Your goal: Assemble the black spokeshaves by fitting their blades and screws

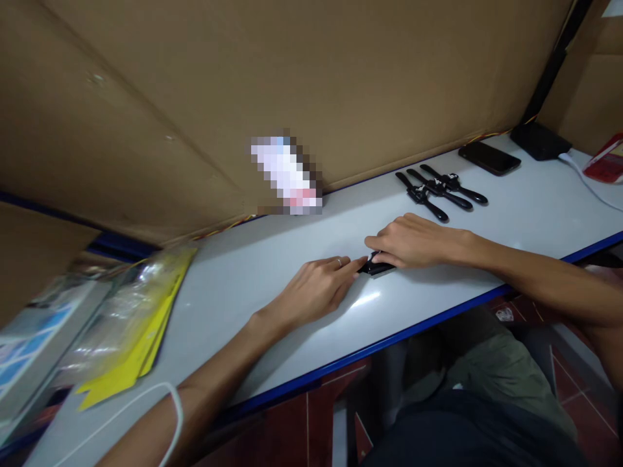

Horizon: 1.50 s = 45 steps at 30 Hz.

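Both of my hands meet over a black spokeshave (379, 266) on the white tabletop, and they hide most of it. My left hand (318, 282), with a ring on one finger, is closed on the tool's left handle. The right handle lies under my right hand (409, 241), whose fingers are wrapped round it near the tool's middle. Farther back on the right, three similar black spokeshaves (440, 189) lie side by side at a slant, each with a handle at both ends and a small white mark at its centre.
Clear plastic bags (129, 292) and yellow sheets (141, 350) lie at the left, beside a pale box (48, 350). A dark phone (489, 157), a black case (541, 141) with a white cable and a red item (606, 162) sit at the right. A cardboard wall (365, 84) stands behind.
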Available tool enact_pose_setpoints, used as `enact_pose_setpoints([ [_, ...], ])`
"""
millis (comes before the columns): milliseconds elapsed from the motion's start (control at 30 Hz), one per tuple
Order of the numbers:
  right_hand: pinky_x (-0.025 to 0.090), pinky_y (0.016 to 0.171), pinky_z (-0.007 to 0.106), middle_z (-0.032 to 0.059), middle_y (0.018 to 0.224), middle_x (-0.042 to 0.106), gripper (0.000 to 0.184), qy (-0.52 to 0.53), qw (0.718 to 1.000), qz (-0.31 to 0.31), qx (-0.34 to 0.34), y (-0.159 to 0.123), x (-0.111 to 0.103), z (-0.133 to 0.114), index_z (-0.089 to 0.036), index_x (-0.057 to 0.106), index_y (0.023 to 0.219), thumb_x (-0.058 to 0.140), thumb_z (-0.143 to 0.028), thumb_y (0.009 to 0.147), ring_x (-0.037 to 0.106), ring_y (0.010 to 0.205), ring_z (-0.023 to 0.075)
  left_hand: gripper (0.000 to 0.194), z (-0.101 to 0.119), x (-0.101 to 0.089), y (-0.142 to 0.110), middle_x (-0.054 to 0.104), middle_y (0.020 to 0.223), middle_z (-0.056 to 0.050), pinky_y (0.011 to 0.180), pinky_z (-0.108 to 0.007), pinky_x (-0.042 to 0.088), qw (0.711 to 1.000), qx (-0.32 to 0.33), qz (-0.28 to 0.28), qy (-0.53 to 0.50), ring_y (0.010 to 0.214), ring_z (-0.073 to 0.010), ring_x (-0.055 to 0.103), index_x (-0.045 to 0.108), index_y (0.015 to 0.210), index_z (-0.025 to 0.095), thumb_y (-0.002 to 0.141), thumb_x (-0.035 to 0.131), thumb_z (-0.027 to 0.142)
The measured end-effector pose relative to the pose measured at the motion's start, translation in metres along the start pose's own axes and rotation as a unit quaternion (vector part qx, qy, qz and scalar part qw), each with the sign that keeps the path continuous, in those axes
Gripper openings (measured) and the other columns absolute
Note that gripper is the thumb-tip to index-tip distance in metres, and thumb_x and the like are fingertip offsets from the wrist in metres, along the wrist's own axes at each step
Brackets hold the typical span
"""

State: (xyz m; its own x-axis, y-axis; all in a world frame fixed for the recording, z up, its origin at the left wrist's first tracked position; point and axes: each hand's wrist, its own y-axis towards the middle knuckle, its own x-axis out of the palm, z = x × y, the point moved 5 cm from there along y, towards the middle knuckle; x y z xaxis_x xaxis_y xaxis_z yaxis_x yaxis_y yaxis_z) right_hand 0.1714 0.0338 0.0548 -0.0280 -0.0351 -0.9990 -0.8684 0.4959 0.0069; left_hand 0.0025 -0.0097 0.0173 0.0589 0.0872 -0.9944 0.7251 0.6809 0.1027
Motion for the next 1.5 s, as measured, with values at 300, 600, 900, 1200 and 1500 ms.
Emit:
enact_pose_setpoints([
  [300,0.02,0.06,0.033,0.0098,0.089,0.071,0.025,-0.012,1.0,0.012,-0.002,0.001,0.001,0.002,-0.016,0.065,0.11,0.051,-0.035,0.104,0.056,0.068,0.0174,0.039,0.0,0.0,0.0,0.07,0.096,-0.008,0.066,-0.034,0.053,1.0,0.0,-0.004,0.0,0.077,-0.0197,0.068,0.054,0.138,0.014,0.109,0.03,0.026],
  [600,0.018,0.059,0.034,0.0103,0.089,0.071,0.025,-0.026,1.0,0.006,-0.007,0.001,0.002,-0.001,-0.014,0.065,0.113,0.05,-0.032,0.104,0.056,0.067,0.0172,0.039,0.0,0.0,0.0,0.071,0.094,-0.007,0.065,-0.033,0.051,1.0,0.002,-0.004,0.008,0.075,-0.0184,0.067,0.054,0.137,0.014,0.109,0.029,0.027],
  [900,0.02,0.06,0.034,0.012,0.092,0.073,0.027,-0.023,1.0,0.007,0.005,0.002,0.003,0.0,-0.015,0.067,0.113,0.049,-0.033,0.104,0.058,0.068,0.0184,0.04,0.0,0.002,0.0,0.071,0.096,-0.008,0.065,-0.034,0.052,1.0,0.001,-0.003,0.007,0.076,-0.0191,0.067,0.053,0.139,0.015,0.109,0.029,0.027],
  [1200,0.025,0.063,0.032,0.0066,0.084,0.072,0.027,0.005,0.995,0.08,0.068,-0.001,-0.01,0.024,-0.019,0.073,0.093,0.055,-0.038,0.1,0.058,0.071,0.019,0.039,-0.001,0.0,0.001,0.071,0.099,-0.009,0.069,-0.034,0.054,1.0,-0.005,-0.004,-0.012,0.08,-0.0199,0.069,0.054,0.139,0.017,0.109,0.032,0.027],
  [1500,0.035,0.071,0.033,0.0049,0.081,0.07,0.029,0.034,0.924,0.25,0.287,-0.026,-0.038,0.102,-0.019,0.074,0.089,0.052,-0.036,0.097,0.056,0.075,0.0198,0.042,-0.003,0.004,0.0,0.073,0.1,-0.009,0.072,-0.037,0.055,1.0,-0.011,-0.018,-0.021,0.083,-0.0212,0.07,0.054,0.141,0.016,0.109,0.03,0.029],
])
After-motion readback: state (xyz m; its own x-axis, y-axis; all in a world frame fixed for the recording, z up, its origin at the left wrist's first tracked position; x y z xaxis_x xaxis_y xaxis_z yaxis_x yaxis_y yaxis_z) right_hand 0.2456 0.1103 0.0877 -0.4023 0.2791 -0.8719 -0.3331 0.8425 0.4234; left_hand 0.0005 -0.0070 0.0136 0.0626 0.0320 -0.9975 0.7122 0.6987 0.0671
